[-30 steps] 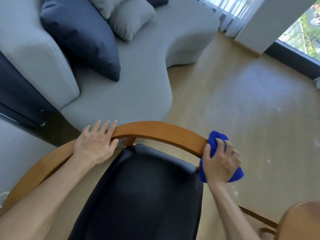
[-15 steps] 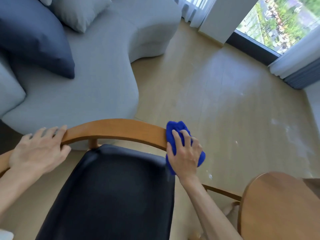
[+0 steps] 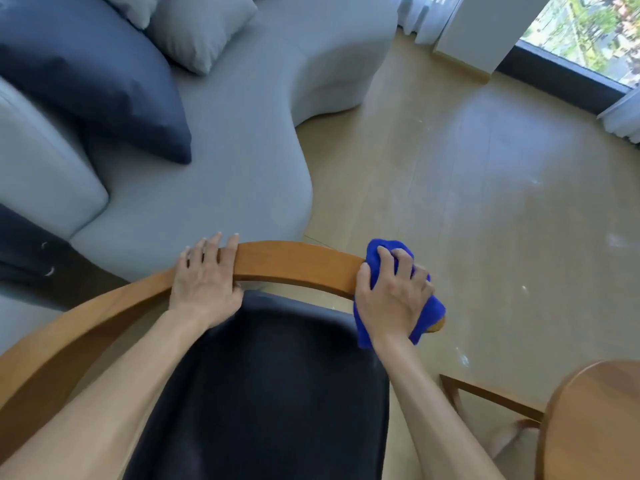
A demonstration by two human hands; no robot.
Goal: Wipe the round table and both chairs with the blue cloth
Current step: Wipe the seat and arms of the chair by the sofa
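A chair with a curved wooden backrest rail and a black padded seat stands right below me. My right hand grips the bunched blue cloth and presses it round the right end of the rail. My left hand lies over the rail to the left of centre, fingers draped across its top and thumb under the near edge. The round wooden table shows only as a curved edge at the bottom right.
A grey curved sofa with a dark blue cushion and a grey cushion stands just behind the chair. Light wooden floor runs to the window at the top right. A wooden frame bar sits under the table edge.
My right hand slid the blue cloth back to the right along the rail, to its right end. My left hand stays on the rail. The view swung back to the left.
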